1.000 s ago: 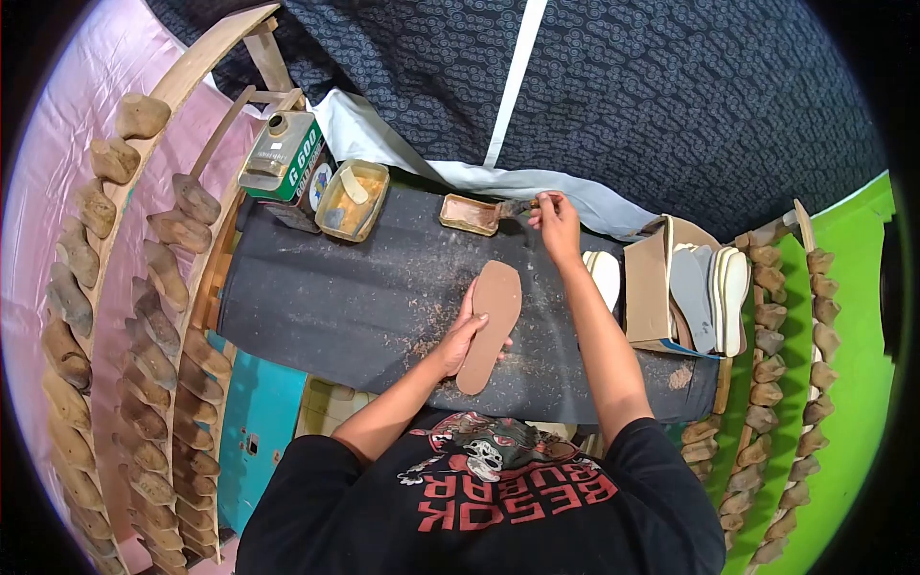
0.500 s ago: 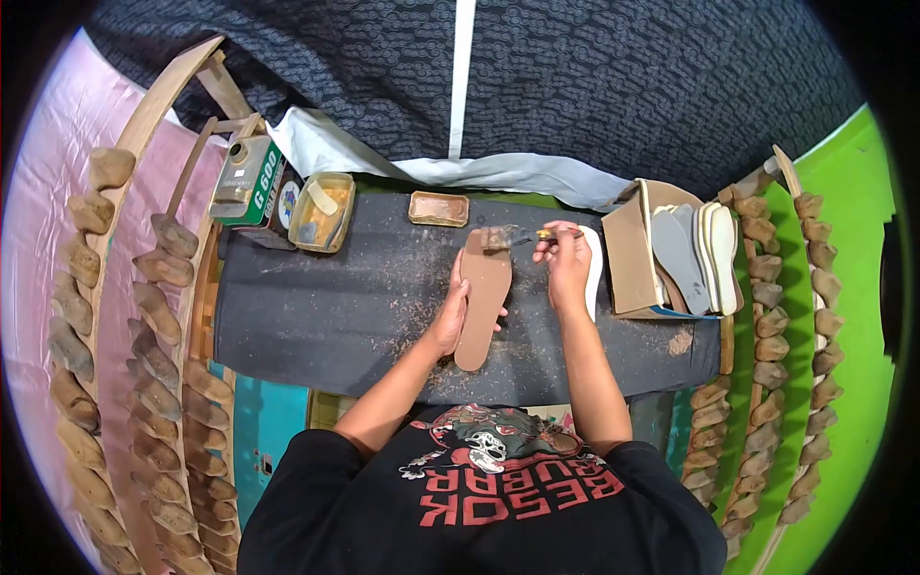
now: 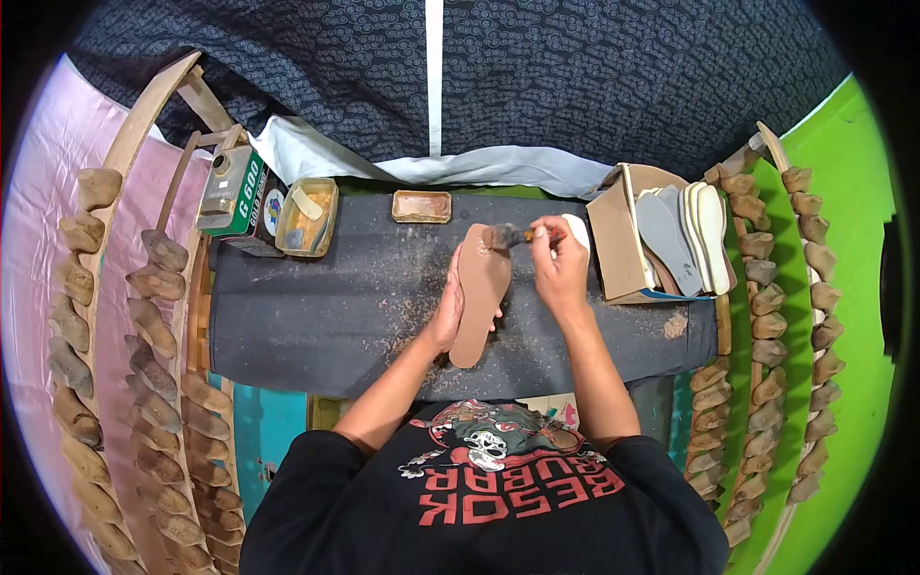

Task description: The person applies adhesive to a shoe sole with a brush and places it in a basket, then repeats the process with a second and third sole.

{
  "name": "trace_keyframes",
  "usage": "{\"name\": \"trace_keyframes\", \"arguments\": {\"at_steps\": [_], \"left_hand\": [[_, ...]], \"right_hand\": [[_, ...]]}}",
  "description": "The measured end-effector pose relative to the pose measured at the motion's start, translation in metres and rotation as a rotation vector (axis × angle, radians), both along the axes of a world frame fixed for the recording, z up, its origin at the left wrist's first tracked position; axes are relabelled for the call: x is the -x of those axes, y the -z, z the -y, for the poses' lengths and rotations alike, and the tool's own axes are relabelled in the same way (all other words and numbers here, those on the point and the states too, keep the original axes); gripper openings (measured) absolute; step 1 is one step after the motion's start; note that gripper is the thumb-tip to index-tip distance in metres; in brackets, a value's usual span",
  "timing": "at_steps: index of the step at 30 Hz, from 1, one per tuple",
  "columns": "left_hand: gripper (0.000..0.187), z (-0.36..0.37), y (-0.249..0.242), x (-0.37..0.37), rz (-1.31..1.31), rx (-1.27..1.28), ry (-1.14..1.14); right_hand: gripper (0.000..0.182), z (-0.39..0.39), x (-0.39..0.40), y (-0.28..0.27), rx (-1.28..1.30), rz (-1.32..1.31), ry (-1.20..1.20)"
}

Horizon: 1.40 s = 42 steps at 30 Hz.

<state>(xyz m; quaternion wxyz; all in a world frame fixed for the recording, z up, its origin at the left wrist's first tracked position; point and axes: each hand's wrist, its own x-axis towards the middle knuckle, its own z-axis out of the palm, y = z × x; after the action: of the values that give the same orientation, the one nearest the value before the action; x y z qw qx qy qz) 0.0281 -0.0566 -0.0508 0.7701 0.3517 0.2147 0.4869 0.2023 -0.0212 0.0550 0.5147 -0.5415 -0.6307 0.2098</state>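
Note:
In the middle of the head view my left hand grips a brown shoe sole along its left edge, with fingertips showing at the right edge. The sole is held above the table, its wide end pointing away from me. My right hand is closed around the handle of a brush. Its bristles lie on the wide end of the sole, where a small wet-looking patch shows. Behind my right hand, a white sole is mostly hidden.
On the dark-covered table are brown shavings, a small tray, a yellowish tub and a metal can. A cardboard box of soles stands at right. Racks of wooden shoe lasts flank both sides.
The brush bristles have shifted slightly on the wide end of the sole, and a wet-looking patch now shows there. My left hand keeps its grip. The whole view has shifted a little.

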Motion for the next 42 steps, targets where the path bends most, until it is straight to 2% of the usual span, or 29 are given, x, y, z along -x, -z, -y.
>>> {"name": "trace_keyframes", "arguments": {"at_steps": [3,7,9,11,14,17,18,19,21,25,29,31,36,41,42], "left_hand": [[0.080,0.001,0.001,-0.003,-0.009,-0.007,-0.010],[0.087,0.004,0.005,-0.003,-0.005,0.002,0.036],[0.090,0.006,0.004,-0.003,-0.014,-0.007,0.035],[0.092,0.008,0.002,-0.004,-0.025,-0.015,0.035],[0.093,0.008,-0.001,-0.004,-0.040,0.000,0.003],[0.093,0.009,0.001,-0.004,-0.047,-0.008,-0.001],[0.094,0.009,0.002,-0.004,-0.040,-0.002,0.002],[0.094,0.009,0.003,-0.005,-0.034,0.004,0.007],[0.094,0.009,0.003,-0.007,-0.034,-0.003,0.027],[0.096,0.009,0.001,-0.008,-0.028,-0.016,0.016],[0.099,0.006,-0.001,-0.005,-0.030,-0.007,0.008],[0.102,0.006,0.000,-0.004,-0.075,-0.036,0.028],[0.103,0.007,-0.004,-0.005,-0.076,-0.067,0.078],[0.106,0.008,-0.007,-0.005,-0.100,-0.047,0.046],[0.106,0.008,-0.005,-0.003,-0.104,-0.037,0.049]], "right_hand": [[0.012,0.004,0.006,0.007,0.033,0.014,-0.092],[0.011,-0.012,-0.002,0.001,0.025,0.058,-0.050],[0.011,-0.015,-0.004,-0.008,-0.118,0.115,-0.055],[0.011,-0.011,-0.004,-0.010,-0.122,0.113,-0.073],[0.012,0.008,-0.002,-0.011,0.092,0.107,-0.227],[0.012,0.009,-0.001,-0.002,0.079,0.058,-0.250],[0.012,0.005,-0.003,-0.007,0.105,0.055,-0.204],[0.013,-0.004,-0.002,-0.002,-0.016,0.025,-0.147],[0.014,-0.015,-0.008,-0.005,0.037,0.018,-0.052],[0.014,-0.011,-0.003,-0.002,0.040,-0.055,-0.028],[0.012,0.014,0.004,-0.008,0.095,0.025,-0.163],[0.011,0.012,0.003,-0.012,0.011,0.129,-0.268],[0.013,-0.020,-0.009,-0.034,-0.047,0.214,-0.244],[0.012,0.001,0.000,-0.039,-0.008,0.251,-0.288],[0.010,0.006,0.000,-0.037,-0.002,0.251,-0.374]]}}
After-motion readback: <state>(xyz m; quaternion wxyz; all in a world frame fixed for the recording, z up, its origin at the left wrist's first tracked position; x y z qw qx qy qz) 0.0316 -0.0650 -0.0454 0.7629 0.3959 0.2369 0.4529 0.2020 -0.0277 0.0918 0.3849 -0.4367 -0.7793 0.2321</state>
